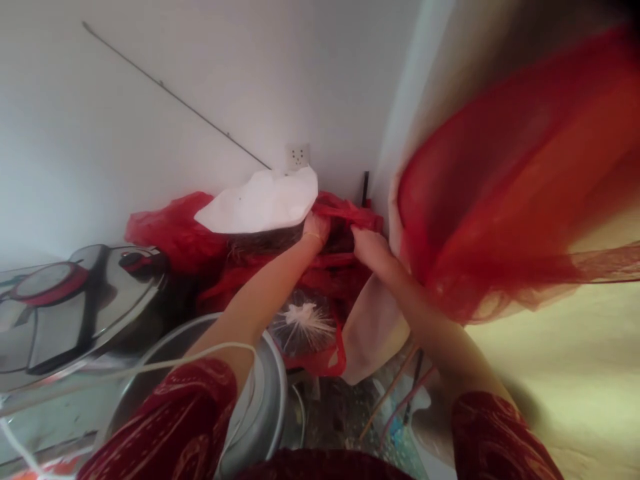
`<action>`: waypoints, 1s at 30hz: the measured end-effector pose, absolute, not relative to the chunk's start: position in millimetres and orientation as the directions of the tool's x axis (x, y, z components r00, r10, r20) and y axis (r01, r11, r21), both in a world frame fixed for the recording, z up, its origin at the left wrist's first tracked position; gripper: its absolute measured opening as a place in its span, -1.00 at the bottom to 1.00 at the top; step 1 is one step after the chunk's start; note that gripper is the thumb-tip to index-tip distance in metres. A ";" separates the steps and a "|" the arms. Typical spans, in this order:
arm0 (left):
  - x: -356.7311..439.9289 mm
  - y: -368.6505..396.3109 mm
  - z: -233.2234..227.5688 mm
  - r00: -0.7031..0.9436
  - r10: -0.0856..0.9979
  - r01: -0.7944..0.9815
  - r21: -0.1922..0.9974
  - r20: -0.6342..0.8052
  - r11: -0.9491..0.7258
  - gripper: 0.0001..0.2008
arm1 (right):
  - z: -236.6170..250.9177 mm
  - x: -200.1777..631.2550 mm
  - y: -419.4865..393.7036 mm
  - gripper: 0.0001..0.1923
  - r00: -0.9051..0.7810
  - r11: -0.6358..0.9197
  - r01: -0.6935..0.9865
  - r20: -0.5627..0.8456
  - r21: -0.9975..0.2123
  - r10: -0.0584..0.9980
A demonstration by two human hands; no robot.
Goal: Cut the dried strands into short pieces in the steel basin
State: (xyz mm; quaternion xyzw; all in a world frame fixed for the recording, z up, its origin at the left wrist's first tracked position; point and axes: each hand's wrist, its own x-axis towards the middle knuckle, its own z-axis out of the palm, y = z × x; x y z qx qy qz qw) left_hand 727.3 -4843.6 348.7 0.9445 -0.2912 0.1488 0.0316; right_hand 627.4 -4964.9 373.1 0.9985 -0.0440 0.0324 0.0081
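Observation:
Both of my arms reach forward into the corner, to a red plastic bag (350,212) with something dark inside. My left hand (317,228) is closed at the bag's left edge, next to a white sheet (265,203) that lies over the bags. At the bag's right edge my right hand (371,247) grips the red plastic with bent fingers. Just below sits a clear knotted bag (304,323) with dark contents, inside another red bag (336,357). My fingertips are partly hidden by the plastic.
A pressure cooker (95,293) stands at the left. Under my left arm is a metal pot (277,380), crossed by a white cord (200,357). Red netting (480,200) hangs close on the right. A socket (298,155) and a thin rod (175,95) are at the wall.

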 end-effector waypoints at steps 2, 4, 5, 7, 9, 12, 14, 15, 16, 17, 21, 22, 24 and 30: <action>729.5 -4839.6 360.7 0.789 -0.549 -0.533 -0.136 0.276 -0.835 -0.65 | 366.0 626.0 -4964.1 -0.59 0.998 -0.996 -0.058 0.031 0.073 -0.056; 732.8 -4831.5 378.8 0.769 -0.591 -0.551 -0.218 0.243 -0.806 -0.63 | 359.9 627.2 -4965.4 -0.60 0.999 -0.993 -0.041 0.000 0.112 -0.042; 734.8 -4824.7 388.8 0.755 -0.614 -0.565 -0.248 0.232 -0.787 -0.64 | 358.2 628.1 -4966.4 -0.61 0.999 -0.992 -0.041 -0.006 0.117 -0.042; 737.8 -4804.5 406.2 0.728 -0.651 -0.581 -0.310 0.216 -0.752 -0.70 | 358.7 629.3 -4968.0 -0.62 0.997 -0.992 -0.071 0.001 0.102 -0.071; 736.3 -4777.5 413.4 0.694 -0.690 -0.595 -0.377 0.207 -0.710 -0.75 | 363.6 628.6 -4968.3 -0.58 0.992 -0.991 -0.122 0.030 0.057 -0.121; 722.3 -4739.1 396.0 0.663 -0.723 -0.603 -0.434 0.193 -0.670 -0.70 | 371.0 624.3 -4967.5 -0.55 0.988 -0.991 -0.136 0.070 -0.012 -0.137; 709.9 -4726.3 371.7 0.695 -0.691 -0.592 -0.388 0.197 -0.706 -0.68 | 370.8 620.5 -4967.3 -0.59 0.992 -0.993 -0.110 0.060 -0.030 -0.111; 704.9 -4725.4 359.6 0.718 -0.666 -0.585 -0.342 0.201 -0.735 -0.67 | 368.7 618.4 -4967.4 -0.60 0.994 -0.994 -0.102 0.044 -0.029 -0.103; 701.6 -4727.9 349.4 0.745 -0.634 -0.574 -0.287 0.205 -0.767 -0.67 | 365.5 616.0 -4967.4 -0.60 0.995 -0.995 -0.099 0.028 -0.021 -0.100; 700.1 -4733.1 341.9 0.768 -0.605 -0.561 -0.235 0.208 -0.793 -0.68 | 361.4 613.1 -4967.1 -0.60 0.995 -0.995 -0.095 0.018 -0.008 -0.095; 712.1 -4760.3 341.2 0.789 -0.568 -0.545 -0.161 0.235 -0.823 -0.65 | 340.9 595.0 -4960.0 -0.54 0.999 -0.998 0.027 0.019 0.062 0.029; 717.6 -4764.6 345.1 0.777 -0.577 -0.554 -0.161 0.251 -0.817 -0.63 | 335.6 589.3 -4956.7 -0.55 0.995 -0.992 0.098 -0.013 0.081 0.098; 728.6 -4768.9 352.3 0.755 -0.588 -0.576 -0.135 0.292 -0.806 -0.57 | 325.8 578.6 -4949.9 -0.59 0.961 -0.959 0.263 -0.117 0.109 0.250; 727.4 -4768.0 354.1 0.747 -0.574 -0.600 -0.031 0.337 -0.799 -0.47 | 314.7 569.2 -4942.7 -0.59 0.908 -0.910 0.395 -0.202 0.128 0.366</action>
